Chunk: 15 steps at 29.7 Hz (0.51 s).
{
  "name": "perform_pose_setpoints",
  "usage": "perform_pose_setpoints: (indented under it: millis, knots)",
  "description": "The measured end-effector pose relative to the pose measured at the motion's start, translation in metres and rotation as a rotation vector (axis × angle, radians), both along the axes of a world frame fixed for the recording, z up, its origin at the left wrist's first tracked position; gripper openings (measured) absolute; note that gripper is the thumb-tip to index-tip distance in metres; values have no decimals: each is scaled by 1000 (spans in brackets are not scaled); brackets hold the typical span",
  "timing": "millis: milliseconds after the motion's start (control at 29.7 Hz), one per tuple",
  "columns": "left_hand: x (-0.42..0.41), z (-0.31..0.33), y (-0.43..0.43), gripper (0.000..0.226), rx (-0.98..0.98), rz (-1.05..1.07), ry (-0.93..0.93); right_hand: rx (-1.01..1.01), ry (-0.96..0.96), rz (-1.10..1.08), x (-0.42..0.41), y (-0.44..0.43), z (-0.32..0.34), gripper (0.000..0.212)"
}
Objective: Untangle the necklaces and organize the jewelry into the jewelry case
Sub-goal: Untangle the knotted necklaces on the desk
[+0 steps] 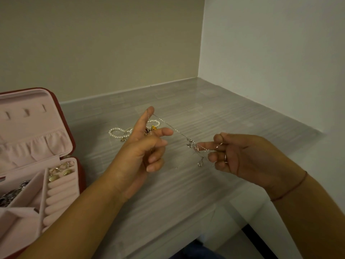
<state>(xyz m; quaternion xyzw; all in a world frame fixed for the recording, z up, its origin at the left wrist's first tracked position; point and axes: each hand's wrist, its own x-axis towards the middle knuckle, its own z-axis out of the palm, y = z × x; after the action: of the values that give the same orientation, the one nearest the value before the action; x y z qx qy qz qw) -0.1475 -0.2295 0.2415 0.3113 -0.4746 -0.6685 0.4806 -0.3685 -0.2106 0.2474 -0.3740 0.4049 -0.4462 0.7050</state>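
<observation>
A thin silver chain necklace (175, 130) stretches taut between my two hands above the counter. My left hand (143, 148) has the chain looped over its raised index finger, the other fingers curled. My right hand (237, 156) pinches the chain's other end, where a small silver tangle with pendants (194, 146) hangs. Behind my left hand a pearl necklace (119, 132) lies on the counter with a gold and red charm (153, 127). The open jewelry case (63, 131), red outside and pink inside, stands at the left with earrings (61, 170) and dark jewelry (11, 193) in its compartments.
The grey striped counter (214, 113) runs into a corner between a beige wall and a white wall. Its front edge drops off at the lower right, with a dark floor gap (261, 240) below.
</observation>
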Motion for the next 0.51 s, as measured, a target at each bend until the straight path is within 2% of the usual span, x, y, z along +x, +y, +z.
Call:
perform_pose_setpoints:
  millis: [202, 303, 371, 505]
  knots:
    - [1, -1, 0, 82, 9, -14, 2, 38, -152, 72, -4, -3, -8, 11]
    - [1, -1, -1, 83, 16, -16, 10, 1, -198, 134, -7, -6, -14, 30]
    - [1, -1, -1, 83, 15, -22, 14, 3, -206, 152, -8, -7, -15, 33]
    - [2, -1, -1, 83, 9, -35, 9, 6, -118, 139, -6, -4, -9, 15]
